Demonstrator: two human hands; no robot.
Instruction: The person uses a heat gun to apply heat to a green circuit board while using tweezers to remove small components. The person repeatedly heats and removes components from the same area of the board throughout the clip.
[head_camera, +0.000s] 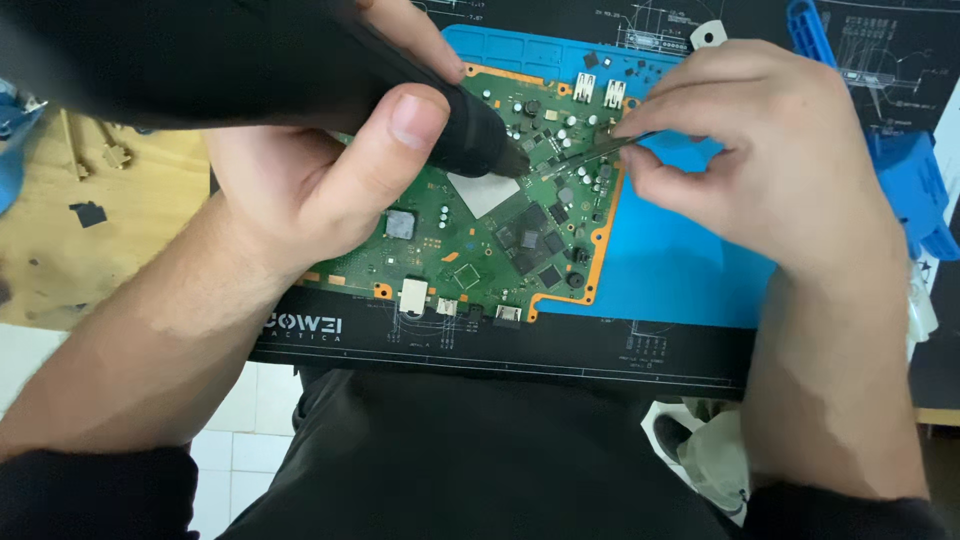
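Note:
A green circuit board (480, 235) with an orange edge and several black chips lies on a blue mat (660, 265). My left hand (320, 170) grips a thick black handheld tool (300, 75), whose nozzle tip points down at the board's upper middle near a bare silver square. My right hand (770, 160) pinches thin metal tweezers (595, 148), and their tips touch the board just right of the nozzle. Both forearms reach in from the bottom of the view.
The blue mat rests on a larger black work mat (500, 350) with white line drawings. A blue plastic holder (905, 170) stands at the right edge. Bare wooden tabletop (120, 230) with small metal parts lies at the left. My dark trousers and a white tiled floor are below.

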